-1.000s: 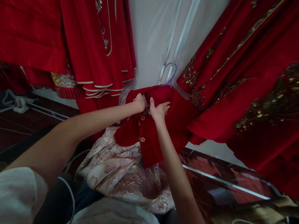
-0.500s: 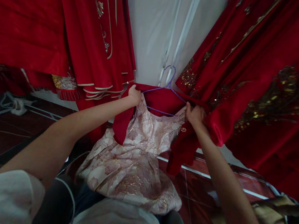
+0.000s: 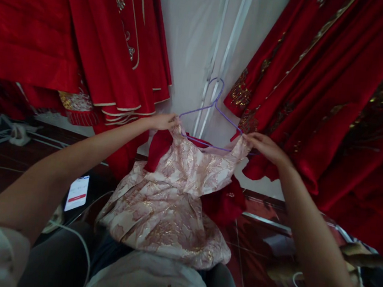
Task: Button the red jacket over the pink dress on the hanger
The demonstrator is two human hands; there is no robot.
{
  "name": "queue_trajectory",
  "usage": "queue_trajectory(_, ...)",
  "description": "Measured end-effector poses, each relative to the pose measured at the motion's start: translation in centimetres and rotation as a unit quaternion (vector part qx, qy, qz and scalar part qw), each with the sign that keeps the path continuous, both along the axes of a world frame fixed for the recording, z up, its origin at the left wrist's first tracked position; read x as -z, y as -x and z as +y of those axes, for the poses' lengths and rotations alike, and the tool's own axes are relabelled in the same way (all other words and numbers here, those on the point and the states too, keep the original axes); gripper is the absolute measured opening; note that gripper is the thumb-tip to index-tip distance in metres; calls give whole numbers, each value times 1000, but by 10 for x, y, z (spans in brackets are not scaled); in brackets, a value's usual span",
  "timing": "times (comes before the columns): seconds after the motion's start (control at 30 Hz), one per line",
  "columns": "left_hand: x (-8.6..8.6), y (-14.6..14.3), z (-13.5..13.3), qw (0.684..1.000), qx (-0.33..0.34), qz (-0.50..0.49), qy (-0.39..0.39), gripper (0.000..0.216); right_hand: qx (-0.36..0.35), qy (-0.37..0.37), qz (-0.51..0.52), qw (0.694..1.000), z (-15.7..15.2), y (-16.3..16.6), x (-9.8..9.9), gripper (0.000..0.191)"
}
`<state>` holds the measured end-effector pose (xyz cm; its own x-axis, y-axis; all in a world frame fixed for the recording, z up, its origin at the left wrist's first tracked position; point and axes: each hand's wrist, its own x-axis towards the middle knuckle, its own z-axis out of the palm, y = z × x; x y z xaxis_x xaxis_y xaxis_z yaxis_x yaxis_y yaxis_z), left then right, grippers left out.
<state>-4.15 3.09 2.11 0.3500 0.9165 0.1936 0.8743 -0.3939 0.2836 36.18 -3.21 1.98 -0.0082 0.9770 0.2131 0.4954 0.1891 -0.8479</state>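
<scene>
A pale pink and gold brocade dress (image 3: pixel 173 210) lies over my lap, its top lifted toward the white wall. My left hand (image 3: pixel 166 121) pinches the dress's left shoulder strap beside the end of a purple hanger (image 3: pixel 198 110). At the other strap, my right hand (image 3: pixel 263 145) grips the dress close to the hanger's right end. The hanger sits between the straps, its hook pointing up. Behind and below the dress hangs a dark red garment (image 3: pixel 228 203), bunched, with a small pale ornament; the dress hides much of it.
Long red garments (image 3: pixel 119 52) with gold trim hang at the left. More red embroidered garments (image 3: pixel 288 81) hang at the right. A lit phone (image 3: pixel 77 193) lies by my left forearm. White metal rack legs (image 3: pixel 20 132) stand on the dark tiled floor.
The red garment has dropped from around the hanger and shoulders to behind the dress. My hands have spread slightly apart on the straps. The phone now shows more fully.
</scene>
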Motion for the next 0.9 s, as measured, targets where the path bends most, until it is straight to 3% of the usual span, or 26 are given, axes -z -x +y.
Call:
queue_trajectory(0.2, 6, 23, -7, 993, 16, 11, -116, 44, 56, -79, 115, 989, -1, -9, 16, 21)
queue_trajectory(0.37, 27, 44, -19, 984, -95, 121, -92, 47, 203, -104, 219, 949, 0, -33, 65, 28)
queue_trajectory(0.43, 38, 43, -30, 976, -97, 187, -61, 45, 191, -100, 185, 959, -4, -37, 91, 34)
queue_trajectory(0.53, 47, 23, -49, 970, -12, 240, -42, 44, 129, -104, 121, 979, -11, -25, 116, 40)
queue_trajectory(0.63, 44, -17, -57, 969, 136, 187, -88, 45, 87, -144, 76, 983, -18, 6, 111, 36)
queue_trajectory(0.73, 42, -59, -50, 948, 242, 99, -182, 42, 65, -245, -28, 967, -20, 36, 91, 30)
queue_trajectory(0.83, 50, -88, -40, 941, 262, 64, -204, 35, 119, -319, -20, 940, -15, 42, 80, 29)
queue_trajectory(0.9, 62, -99, -38, 949, 247, 56, -189, 31, 151, -331, 3, 931, -10, 33, 80, 29)
